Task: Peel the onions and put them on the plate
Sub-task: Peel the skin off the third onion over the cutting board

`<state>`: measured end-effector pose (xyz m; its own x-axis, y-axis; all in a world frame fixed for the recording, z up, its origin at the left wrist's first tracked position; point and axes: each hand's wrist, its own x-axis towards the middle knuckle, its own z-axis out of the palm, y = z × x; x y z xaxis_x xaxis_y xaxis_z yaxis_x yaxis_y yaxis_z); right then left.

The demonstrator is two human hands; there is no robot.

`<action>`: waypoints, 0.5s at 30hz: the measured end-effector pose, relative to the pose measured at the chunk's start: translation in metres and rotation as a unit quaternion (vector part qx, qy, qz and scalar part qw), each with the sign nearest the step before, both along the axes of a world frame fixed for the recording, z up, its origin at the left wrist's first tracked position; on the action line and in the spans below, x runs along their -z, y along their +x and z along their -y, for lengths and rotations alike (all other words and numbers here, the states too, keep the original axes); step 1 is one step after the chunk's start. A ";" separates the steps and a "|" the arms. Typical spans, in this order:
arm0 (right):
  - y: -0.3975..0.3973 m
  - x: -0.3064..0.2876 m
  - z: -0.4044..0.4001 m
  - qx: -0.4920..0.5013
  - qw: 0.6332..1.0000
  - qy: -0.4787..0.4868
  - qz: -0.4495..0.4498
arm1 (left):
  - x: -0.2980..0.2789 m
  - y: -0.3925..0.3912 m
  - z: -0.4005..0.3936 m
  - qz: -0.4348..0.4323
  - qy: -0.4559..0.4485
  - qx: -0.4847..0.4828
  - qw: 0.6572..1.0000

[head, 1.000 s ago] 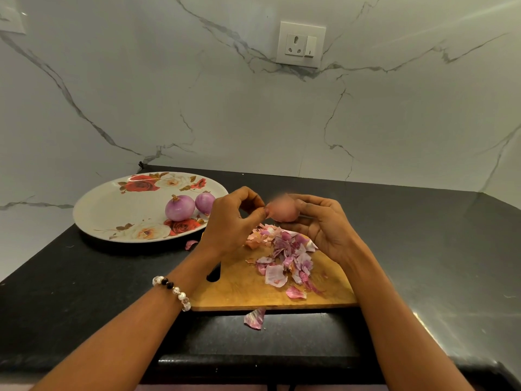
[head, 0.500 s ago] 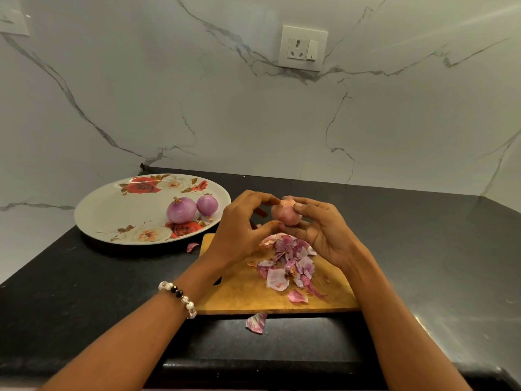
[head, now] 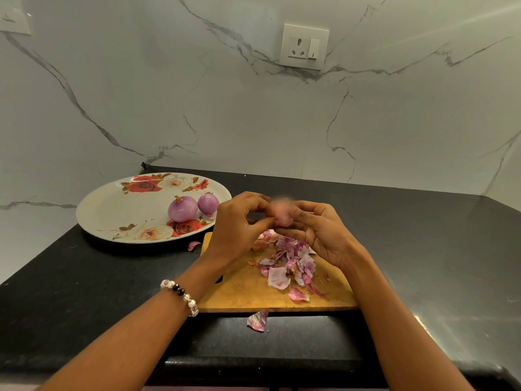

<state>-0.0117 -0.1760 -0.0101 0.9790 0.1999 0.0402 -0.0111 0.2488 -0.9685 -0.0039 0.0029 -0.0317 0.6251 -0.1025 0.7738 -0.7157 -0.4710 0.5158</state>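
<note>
The right hand (head: 315, 230) cups a small blurry onion (head: 280, 214) over the board (head: 242, 292), so the skins (head: 287, 261) drop on the pile there, while the left hand (head: 239, 224) pinches at its skin. Two peeled onions (head: 182, 208) sit on the plate (head: 112, 213), just left of the board, with lots of bare room for this one. One skin (head: 258, 320) lies near the desk (head: 84, 277) edge
</note>
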 end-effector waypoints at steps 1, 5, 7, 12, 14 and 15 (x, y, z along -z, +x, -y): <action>0.000 0.000 0.000 0.001 1.000 -0.001 -0.001 | 0.000 0.000 0.000 -0.004 -0.001 -0.001 1.000; 0.000 0.000 0.000 0.005 1.000 -0.008 0.005 | -0.001 -0.001 0.002 -0.018 -0.011 0.007 1.000; 0.000 0.000 0.000 0.005 1.000 -0.014 0.008 | -0.002 -0.002 0.002 -0.028 -0.016 0.018 0.999; -0.001 0.000 0.000 0.009 0.999 -0.031 0.010 | -0.002 -0.002 0.001 -0.035 -0.015 0.014 0.999; 0.000 0.000 0.000 0.008 0.999 -0.035 0.012 | -0.002 -0.002 0.001 -0.030 -0.009 0.010 0.999; 0.000 0.001 0.000 0.007 0.999 -0.036 0.012 | -0.001 -0.002 0.001 -0.025 -0.002 0.007 1.000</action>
<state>-0.0121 -0.1759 -0.0106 0.9805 0.1901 0.0500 0.0154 0.1792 -0.9837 -0.0054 0.0018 -0.0306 0.6615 -0.1094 0.7419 -0.6957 -0.4589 0.5526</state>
